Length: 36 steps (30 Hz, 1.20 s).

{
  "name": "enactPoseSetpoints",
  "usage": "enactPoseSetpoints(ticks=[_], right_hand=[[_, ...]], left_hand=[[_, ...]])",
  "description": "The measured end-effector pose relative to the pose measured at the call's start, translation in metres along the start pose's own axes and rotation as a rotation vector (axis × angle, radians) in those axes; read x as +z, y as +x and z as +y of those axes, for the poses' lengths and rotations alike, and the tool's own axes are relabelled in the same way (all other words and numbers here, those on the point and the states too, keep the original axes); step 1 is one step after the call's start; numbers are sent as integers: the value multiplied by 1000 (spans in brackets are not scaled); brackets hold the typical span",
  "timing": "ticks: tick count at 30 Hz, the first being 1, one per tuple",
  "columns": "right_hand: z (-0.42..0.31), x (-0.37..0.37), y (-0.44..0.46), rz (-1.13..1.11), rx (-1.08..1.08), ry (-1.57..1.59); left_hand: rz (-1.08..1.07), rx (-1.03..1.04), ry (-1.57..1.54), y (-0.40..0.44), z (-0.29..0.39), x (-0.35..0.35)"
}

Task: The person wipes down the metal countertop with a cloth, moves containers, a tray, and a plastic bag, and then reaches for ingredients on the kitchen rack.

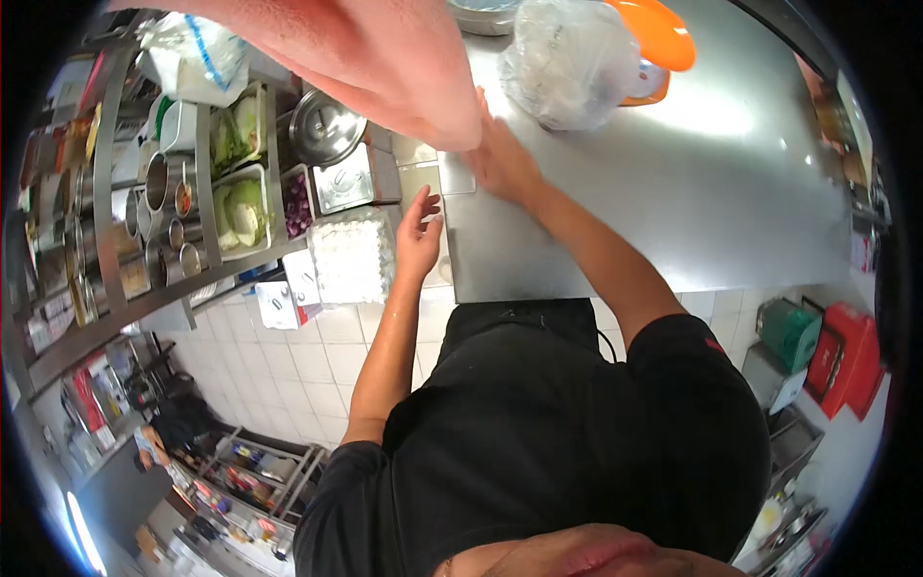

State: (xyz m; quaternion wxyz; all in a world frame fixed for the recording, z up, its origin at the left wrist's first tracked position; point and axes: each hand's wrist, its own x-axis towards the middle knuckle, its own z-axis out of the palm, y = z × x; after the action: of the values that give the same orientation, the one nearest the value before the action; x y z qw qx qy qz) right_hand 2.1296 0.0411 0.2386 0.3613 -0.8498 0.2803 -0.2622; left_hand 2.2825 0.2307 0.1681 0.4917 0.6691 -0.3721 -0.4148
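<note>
Where the soft, plain pink cloth (394,67) looms over the surface's (596,221) left edge, it hides your right hand's (505,165) fingertips, leaving that grip unclear; your left hand (419,229) hangs loosely open, empty, near white cartons (351,255).

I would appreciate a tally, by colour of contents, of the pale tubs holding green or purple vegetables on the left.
Tubs of green vegetables: 2
Tub of purple vegetables: 1
Total: 3
</note>
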Motion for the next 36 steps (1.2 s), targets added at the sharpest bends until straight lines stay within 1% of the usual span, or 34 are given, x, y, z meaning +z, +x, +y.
enactPoseSetpoints(ticks=[1,2,4,6,10,11,13,14,15,17,18,19,20,21,22,24,26,29,31,32,35,36], right_hand=[[-2,9,-29,23,-71,-24],[-15,12,-54,-7,-170,-212],[-31,23,-105,-119,-197,-367],[-26,33,-161,-268,-50,-274],[23,-15,-215,252,3,-538],[47,-34,-243,274,294,-602],[86,-86,-273,420,441,-877],[105,-112,-288,485,530,-998],[104,-132,-286,575,594,-1059],[121,-133,-275,580,595,-1324],[126,-134,-265,590,595,-1467],[126,-122,-249,588,686,-1315],[108,-102,-227,647,477,-1317],[84,-71,-206,764,330,-748],[48,-41,-178,871,150,-186],[0,27,-153,670,18,-14],[-80,59,-156,353,-12,-333],[-94,78,-193,10,-163,-9],[-84,73,-223,25,-178,-140],[-74,55,-233,67,-119,-123],[-31,-36,-259,190,39,-69],[-16,-69,-270,262,64,-68]], left_hand=[[4,27,2,0,-2,-6],[9,22,1,-1,-4,-12],[24,48,15,-1,-4,-24],[26,23,-12,-2,-16,-35],[10,6,-30,-8,-33,-58],[3,-17,-27,-13,-37,-64],[-9,-55,-23,-16,-46,-75],[-32,-24,9,-16,-67,-84],[-23,-41,-9,-19,-78,-90],[-7,-65,-46,-25,-91,-99],[14,-68,10,-29,-96,-104],[22,-126,60,-37,-90,-107],[45,-144,13,-39,-100,-109],[79,-212,3,-47,-109,-113],[97,-239,-8,-56,-110,-113],[109,-281,-1,-70,-120,-113],[110,-319,31,-84,-124,-110],[98,-356,62,-97,-129,-107],[101,-366,62,-105,-136,-107],[99,-366,88,-107,-140,-107],[132,-373,98,-119,-151,-105],[129,-379,119,-123,-159,-105]])
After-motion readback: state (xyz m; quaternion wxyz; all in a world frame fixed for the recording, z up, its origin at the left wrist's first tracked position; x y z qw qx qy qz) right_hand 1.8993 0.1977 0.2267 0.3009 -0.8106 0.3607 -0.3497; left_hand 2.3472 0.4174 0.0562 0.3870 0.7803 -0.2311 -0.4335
